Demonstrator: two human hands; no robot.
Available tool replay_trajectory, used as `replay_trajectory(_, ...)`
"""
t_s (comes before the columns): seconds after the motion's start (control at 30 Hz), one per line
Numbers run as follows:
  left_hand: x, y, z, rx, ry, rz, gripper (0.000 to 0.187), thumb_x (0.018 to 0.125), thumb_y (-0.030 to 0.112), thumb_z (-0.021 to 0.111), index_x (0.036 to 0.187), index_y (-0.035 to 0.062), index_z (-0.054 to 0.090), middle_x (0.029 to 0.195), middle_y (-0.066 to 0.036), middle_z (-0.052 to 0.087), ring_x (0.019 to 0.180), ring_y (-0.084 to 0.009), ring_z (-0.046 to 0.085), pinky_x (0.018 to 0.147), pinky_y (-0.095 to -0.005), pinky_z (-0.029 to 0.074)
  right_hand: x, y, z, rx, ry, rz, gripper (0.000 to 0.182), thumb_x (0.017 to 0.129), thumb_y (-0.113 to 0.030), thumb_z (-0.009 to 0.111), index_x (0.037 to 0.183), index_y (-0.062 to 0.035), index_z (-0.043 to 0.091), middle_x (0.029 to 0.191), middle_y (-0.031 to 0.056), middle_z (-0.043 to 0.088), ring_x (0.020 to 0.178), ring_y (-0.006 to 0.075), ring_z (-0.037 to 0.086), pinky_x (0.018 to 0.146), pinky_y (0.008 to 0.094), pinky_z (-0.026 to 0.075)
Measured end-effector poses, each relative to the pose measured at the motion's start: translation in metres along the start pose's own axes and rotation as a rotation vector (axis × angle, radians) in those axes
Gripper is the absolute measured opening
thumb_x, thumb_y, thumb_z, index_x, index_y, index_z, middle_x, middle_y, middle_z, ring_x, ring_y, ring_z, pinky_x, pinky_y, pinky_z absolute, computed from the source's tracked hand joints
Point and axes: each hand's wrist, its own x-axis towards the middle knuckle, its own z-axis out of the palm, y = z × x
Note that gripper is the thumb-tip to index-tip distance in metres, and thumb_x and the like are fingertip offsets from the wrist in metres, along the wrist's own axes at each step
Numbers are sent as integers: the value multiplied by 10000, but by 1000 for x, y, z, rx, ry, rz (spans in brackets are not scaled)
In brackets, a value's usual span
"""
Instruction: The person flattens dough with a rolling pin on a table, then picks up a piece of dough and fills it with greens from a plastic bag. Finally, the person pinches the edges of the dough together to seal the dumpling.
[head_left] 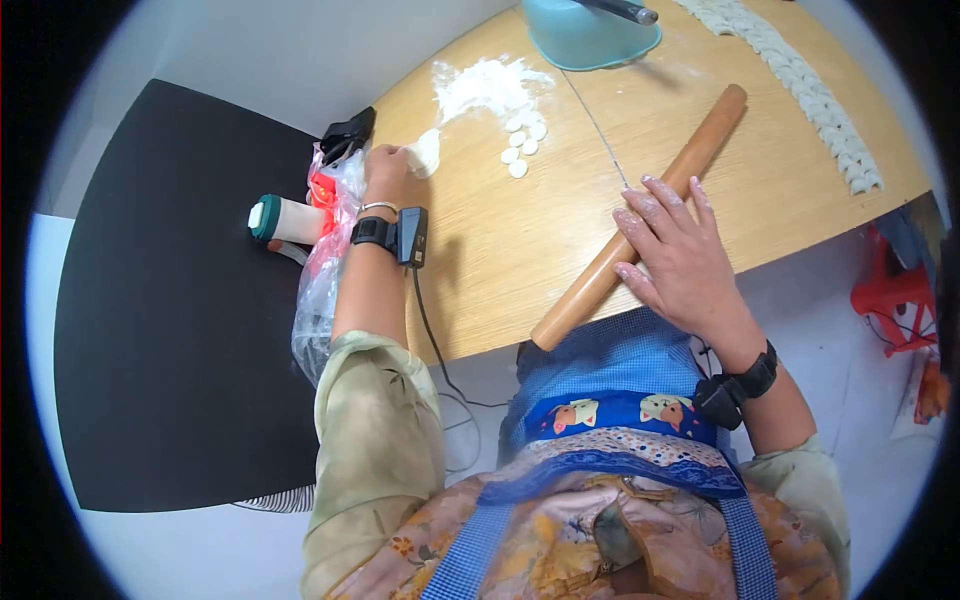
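Note:
At the table's left edge, my left hand (pixel 388 172) has its fingers closed at the rim of a thin, floury dough wrapper (pixel 426 154). The fingertips are partly hidden. My right hand (pixel 685 255), floury at the fingers, lies spread across a wooden rolling pin (pixel 590 288). This pin slants from the near table edge up to the right. Between the hands, farther back, several small flattened dough pieces (pixel 513 155) sit beside a patch of white flour (pixel 490 88).
A light-blue bowl (pixel 590 45) with a dark handle over it stands at the back. Rows of shaped dumplings (pixel 815 95) line the right side. Left of the table, a plastic bag (pixel 325 280) and a white-and-green cylinder (pixel 290 219) adjoin a black surface (pixel 180 330). A cable hangs from my left wrist.

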Motion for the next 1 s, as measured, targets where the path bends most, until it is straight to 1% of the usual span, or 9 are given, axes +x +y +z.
replay_trajectory(0.07,-11,0,1,84,70,50,281,837,235,681,983,-3,709,872,-168,738,773,-265,723,715,-365,555,1,-1,-2,-4,-10,34,443,903,-323,588,1272,-77,611,1377,108,538,1389,284,393,1177,550,217)
replay_trajectory(0.13,-27,12,3,-132,32,-51,274,847,237,680,986,1,703,882,-184,736,789,-298,719,730,-386,552,1,-1,-5,-2,-17,35,442,882,-272,583,1278,-75,606,1388,108,531,1392,285,389,1169,549,237)
replay_trajectory(0.27,-70,17,13,-5,77,209,288,881,210,645,1047,-25,656,942,-209,711,886,-337,693,790,-404,539,0,0,-2,21,-11,28,485,819,-154,574,1296,-70,589,1414,110,513,1402,291,379,1150,549,280)
replay_trajectory(0.3,-77,17,12,63,66,182,296,869,180,649,1071,-35,636,1006,-226,691,949,-354,670,825,-424,527,-1,0,-3,5,-19,18,485,819,-154,574,1296,-70,589,1414,110,513,1402,291,379,1150,549,280)
replay_trajectory(0.53,-100,16,6,-50,154,130,296,834,133,676,1094,-1,634,1047,-239,658,1000,-376,634,871,-433,514,1,-5,0,-53,-20,16,486,797,-143,592,1277,-64,589,1412,128,510,1401,302,379,1145,530,296)
replay_trajectory(0.6,-99,20,6,99,184,292,304,823,124,687,1107,25,640,1072,-239,634,1039,-380,610,910,-437,500,2,-6,1,-64,-16,14,483,793,-141,590,1269,-61,590,1410,132,510,1400,303,380,1141,527,302)
replay_trajectory(0.7,-94,21,13,173,254,290,304,813,120,694,1103,40,648,1113,-233,614,1078,-379,587,931,-443,487,2,-5,2,-68,9,-6,480,778,-134,586,1252,-53,591,1401,136,514,1396,306,385,1127,524,316)
replay_trajectory(0.93,-77,12,14,73,237,283,203,796,102,694,988,36,687,1002,-200,658,959,-357,632,859,-432,514,4,-5,1,-75,6,-10,480,763,-137,578,1235,-50,590,1380,139,527,1384,313,402,1116,512,332)
replay_trajectory(1.0,-75,10,13,15,209,291,148,796,105,688,921,27,695,901,-176,675,895,-343,648,820,-430,523,4,-6,1,-72,8,-11,482,762,-139,577,1235,-50,589,1378,140,528,1383,313,403,1117,509,335)
